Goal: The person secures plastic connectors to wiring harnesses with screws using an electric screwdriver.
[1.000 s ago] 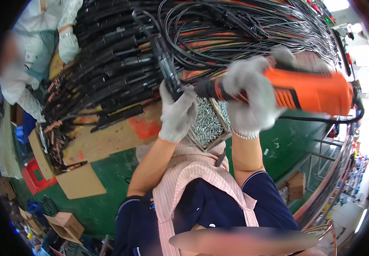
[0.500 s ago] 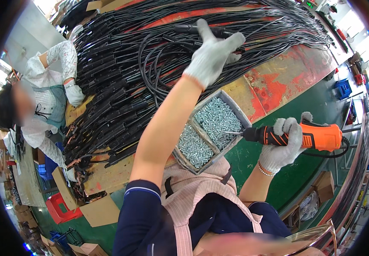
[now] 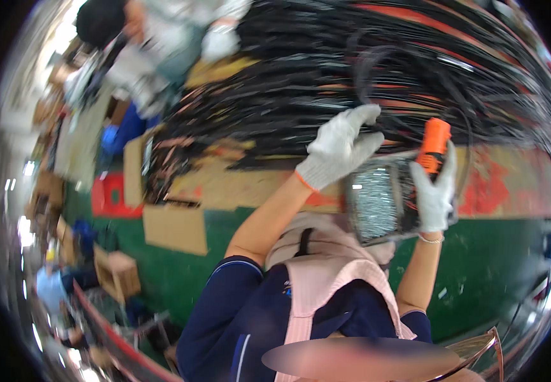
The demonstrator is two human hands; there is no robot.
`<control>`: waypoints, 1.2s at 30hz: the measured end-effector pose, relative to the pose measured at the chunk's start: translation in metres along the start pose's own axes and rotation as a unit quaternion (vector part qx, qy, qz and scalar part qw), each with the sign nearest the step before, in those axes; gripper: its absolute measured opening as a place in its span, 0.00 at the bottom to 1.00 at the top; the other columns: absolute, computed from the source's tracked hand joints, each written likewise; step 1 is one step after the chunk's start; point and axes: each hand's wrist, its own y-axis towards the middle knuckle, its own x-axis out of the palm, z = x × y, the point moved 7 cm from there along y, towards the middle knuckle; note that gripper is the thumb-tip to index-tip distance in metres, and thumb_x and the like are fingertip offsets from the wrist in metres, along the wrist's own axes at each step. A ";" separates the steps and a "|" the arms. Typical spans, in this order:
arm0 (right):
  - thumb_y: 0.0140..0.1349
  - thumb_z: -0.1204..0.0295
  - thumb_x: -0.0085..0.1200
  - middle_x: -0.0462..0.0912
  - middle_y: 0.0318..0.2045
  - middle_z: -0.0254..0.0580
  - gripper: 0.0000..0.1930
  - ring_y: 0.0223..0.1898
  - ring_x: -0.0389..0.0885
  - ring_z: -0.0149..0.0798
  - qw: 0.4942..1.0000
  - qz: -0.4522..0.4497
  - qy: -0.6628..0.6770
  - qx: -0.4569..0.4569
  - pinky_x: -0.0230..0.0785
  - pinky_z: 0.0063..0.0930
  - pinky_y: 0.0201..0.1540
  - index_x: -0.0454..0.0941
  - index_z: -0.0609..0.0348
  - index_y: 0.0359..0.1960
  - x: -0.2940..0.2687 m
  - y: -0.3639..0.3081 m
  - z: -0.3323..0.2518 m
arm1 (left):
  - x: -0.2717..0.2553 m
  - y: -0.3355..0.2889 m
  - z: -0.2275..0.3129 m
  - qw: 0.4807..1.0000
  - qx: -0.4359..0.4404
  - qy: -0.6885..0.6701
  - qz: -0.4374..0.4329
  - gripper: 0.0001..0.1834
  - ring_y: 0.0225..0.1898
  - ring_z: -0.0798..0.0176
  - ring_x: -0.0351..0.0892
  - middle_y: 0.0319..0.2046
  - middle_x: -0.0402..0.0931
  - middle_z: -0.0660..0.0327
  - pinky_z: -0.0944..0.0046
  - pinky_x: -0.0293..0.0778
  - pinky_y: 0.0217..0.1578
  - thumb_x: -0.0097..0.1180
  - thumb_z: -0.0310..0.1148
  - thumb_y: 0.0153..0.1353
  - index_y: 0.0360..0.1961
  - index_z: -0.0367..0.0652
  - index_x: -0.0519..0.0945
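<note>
Standing between the parted fingers and thumb of the gloved right hand [image 3: 435,200], the orange power tool [image 3: 436,139] is seen at the right part of the screw tray [image 3: 353,211], though whether it is firmly held by that grip cannot be told through the blur. The grip of the gloved left hand [image 3: 336,148] is spread wide at the tray's far left, near a looped black cable [image 3: 362,76]. Across the bench [image 3: 530,186], rows of black cables [image 3: 269,108] are laid on the far side.

Orange power tool [image 3: 435,138] — at right of the screw tray [image 3: 353,213].
</note>
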 end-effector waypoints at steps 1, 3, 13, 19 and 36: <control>0.50 0.67 0.65 0.74 0.55 0.53 0.36 0.54 0.73 0.47 0.975 0.011 -0.196 -0.103 0.65 0.38 0.58 0.67 0.59 0.63 0.000 0.000 -0.012 | -0.022 -0.024 -0.004 0.999 -0.021 0.037 0.019 0.24 0.43 0.62 0.79 0.41 0.80 0.54 0.63 0.75 0.47 0.64 0.30 0.57 0.55 0.37 0.74; 0.50 0.64 0.65 0.72 0.59 0.48 0.35 0.61 0.67 0.51 0.949 0.005 -0.294 -0.112 0.57 0.42 0.65 0.69 0.52 0.63 0.004 0.001 -0.007 | -0.071 -0.091 -0.030 0.990 -0.111 0.048 0.077 0.25 0.46 0.59 0.82 0.45 0.80 0.52 0.63 0.76 0.48 0.64 0.27 0.56 0.56 0.36 0.73; 0.52 0.66 0.64 0.75 0.56 0.45 0.31 0.58 0.71 0.48 0.895 -0.146 -0.243 -0.343 0.61 0.41 0.62 0.71 0.52 0.61 0.077 -0.011 -0.107 | -0.267 -0.214 -0.072 0.817 -0.162 0.534 0.146 0.14 0.31 0.50 0.79 0.31 0.80 0.55 0.53 0.75 0.33 0.57 0.32 0.59 0.48 0.53 0.80; 0.55 0.65 0.57 0.78 0.44 0.38 0.21 0.47 0.76 0.45 0.773 -0.390 -0.282 -0.414 0.70 0.39 0.50 0.75 0.51 0.52 0.206 -0.049 -0.103 | -0.275 -0.173 -0.120 0.761 -0.189 0.619 -0.035 0.13 0.31 0.57 0.81 0.27 0.78 0.62 0.57 0.77 0.30 0.60 0.36 0.55 0.43 0.54 0.77; 0.58 0.65 0.54 0.78 0.37 0.37 0.15 0.35 0.82 0.42 0.727 -0.346 -0.478 -0.351 0.77 0.40 0.35 0.74 0.48 0.48 0.214 -0.042 -0.069 | -0.270 -0.140 0.059 0.672 0.145 0.724 0.058 0.12 0.44 0.53 0.77 0.42 0.76 0.63 0.53 0.75 0.41 0.59 0.28 0.43 0.32 0.54 0.78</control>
